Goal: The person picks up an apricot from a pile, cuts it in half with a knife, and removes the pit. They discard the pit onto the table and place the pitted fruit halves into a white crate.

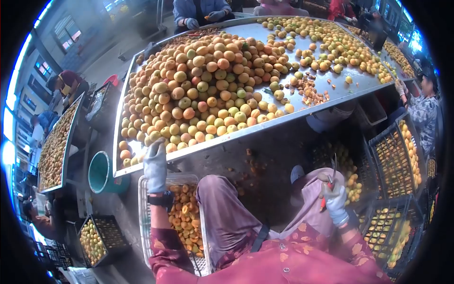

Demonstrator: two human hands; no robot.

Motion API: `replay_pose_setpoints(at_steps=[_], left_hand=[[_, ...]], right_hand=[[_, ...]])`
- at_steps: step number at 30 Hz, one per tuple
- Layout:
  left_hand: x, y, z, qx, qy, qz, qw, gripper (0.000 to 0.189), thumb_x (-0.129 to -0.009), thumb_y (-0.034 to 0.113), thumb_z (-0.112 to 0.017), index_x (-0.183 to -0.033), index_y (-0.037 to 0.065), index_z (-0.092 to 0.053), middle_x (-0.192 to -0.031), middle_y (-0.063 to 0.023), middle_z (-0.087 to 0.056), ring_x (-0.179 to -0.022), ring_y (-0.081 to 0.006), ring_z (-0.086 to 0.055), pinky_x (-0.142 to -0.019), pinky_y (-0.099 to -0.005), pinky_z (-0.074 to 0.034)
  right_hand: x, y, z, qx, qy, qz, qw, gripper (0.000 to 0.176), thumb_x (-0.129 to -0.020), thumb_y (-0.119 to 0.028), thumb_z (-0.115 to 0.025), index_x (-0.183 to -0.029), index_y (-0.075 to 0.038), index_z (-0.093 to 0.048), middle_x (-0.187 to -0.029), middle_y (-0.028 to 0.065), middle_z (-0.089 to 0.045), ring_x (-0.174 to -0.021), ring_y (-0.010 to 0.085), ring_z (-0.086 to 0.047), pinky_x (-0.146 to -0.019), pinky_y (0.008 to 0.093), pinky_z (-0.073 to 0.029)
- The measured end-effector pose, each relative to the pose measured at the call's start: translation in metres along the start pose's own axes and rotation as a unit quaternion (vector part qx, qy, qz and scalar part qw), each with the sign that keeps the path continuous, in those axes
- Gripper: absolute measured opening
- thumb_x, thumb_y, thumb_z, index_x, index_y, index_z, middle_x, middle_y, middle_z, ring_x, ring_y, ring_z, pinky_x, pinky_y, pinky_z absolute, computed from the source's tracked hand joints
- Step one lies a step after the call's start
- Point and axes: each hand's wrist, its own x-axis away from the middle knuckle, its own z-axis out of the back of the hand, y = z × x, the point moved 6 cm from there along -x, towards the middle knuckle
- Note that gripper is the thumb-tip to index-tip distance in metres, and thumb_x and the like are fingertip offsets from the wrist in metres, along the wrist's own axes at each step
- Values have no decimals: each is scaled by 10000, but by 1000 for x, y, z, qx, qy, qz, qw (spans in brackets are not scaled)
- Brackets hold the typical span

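Note:
My left hand (155, 163), in a pale glove, reaches over the near rim of a metal-topped table (227, 138). Its fingertips meet the front of a large heap of apricots (203, 71); the back of the glove hides how far they are bent. Above my right knee, my gloved right hand (336, 198) is closed around a red-handled, pliers-like tool (335, 165), its slim metal jaws pointing up. Below my left forearm stands a white crate (145, 208) holding halved apricots (187, 217).
A teal bucket (98, 173) stands left of the table. Black crates of apricots are at my right (397, 156) and lower left (101, 239). Pits and scraps (309, 90) lie on the tabletop. Co-workers sit across (201, 12) and at the right (422, 109).

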Motion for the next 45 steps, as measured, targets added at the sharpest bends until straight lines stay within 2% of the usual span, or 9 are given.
replay_pose_setpoints(at_steps=[6, 16, 18, 20, 26, 32, 40, 42, 45], left_hand=[[-88, -38, -47, 174, 3, 168, 970, 343, -880, 250, -616, -1203, 138, -652, -1092, -139, -679, -1026, -295, -645, -868, -368, -509], [-189, -87, -112, 88, 49, 199, 975, 718, -805, 299, -658, -1446, 101, -400, -1386, -223, -488, -1271, -360, -481, -1058, -404, -395], [-205, -87, -118, 88, 85, 133, 984, 732, -798, 256, -659, -1459, 114, -377, -1402, -196, -485, -1280, -338, -480, -1056, -382, -405], [-216, -76, -120, 79, -128, 235, 960, 724, -791, 247, -670, -1456, 164, -396, -1372, -191, -517, -1243, -336, -515, -1030, -386, -430], [-216, -70, -122, 18, -33, 170, 985, 442, -763, 246, -734, -1170, 103, -637, -1122, -184, -656, -1023, -315, -641, -918, -381, -499], [-149, 8, -77, 562, -33, 141, 815, 442, -902, 71, -618, -1333, 32, -526, -1219, -36, -612, -1097, -119, -560, -909, -259, -483], [-36, 131, 2, 713, -65, 121, 687, 485, -946, 26, -473, -1423, 1, -390, -1398, -126, -477, -1219, -194, -520, -1000, -308, -469], [-13, 156, 16, 799, -78, 160, 575, 559, -889, -1, -474, -1438, -1, -369, -1376, -143, -464, -1170, -211, -540, -1026, -342, -462], [17, 176, 23, 757, -106, 140, 629, 655, -859, 115, -576, -1453, -16, -333, -1449, -174, -412, -1291, -243, -460, -1026, -363, -460]], right_hand=[[-6, -28, 1, 172, 51, 184, 966, 239, -870, -58, -519, -1047, 22, -660, -664, 56, -657, -491, 120, -605, -475, 253, -469], [-8, -13, 1, -70, 26, -2, 997, 283, -833, -15, -503, -1065, 17, -661, -627, 46, -610, -497, 107, -567, -457, 235, -456], [-3, 5, 2, -11, 53, -69, 996, 60, -729, -80, -661, -732, -97, -603, -773, 42, -618, -594, 250, -521, -560, 399, -395], [-3, 6, 2, 12, 55, -59, 997, 93, -693, -57, -661, -673, -111, -588, -790, 62, -634, -580, 260, -509, -554, 398, -387], [-11, -16, 6, 1, 51, 39, 998, 266, -821, -2, -501, -1033, 19, -661, -742, 65, -644, -504, 104, -580, -463, 239, -474], [-11, -20, 0, -48, -6, -5, 999, 61, -844, -74, -582, -810, -28, -604, -725, 85, -694, -475, 201, -580, -469, 349, -449], [-3, -48, 3, -88, -44, 128, 987, 421, -974, -310, -529, -1218, 28, -585, -571, 94, -615, -507, 221, -630, -486, 342, -451], [12, -58, -2, -15, -75, 145, 986, 420, -983, -271, -516, -1304, -1, -541, -587, 103, -601, -516, 168, -614, -494, 326, -447], [40, -115, -5, -298, -242, -49, 922, 426, -976, -165, -509, -1393, -76, -503, -726, -34, -547, -634, 42, -509, -611, 212, -443]])
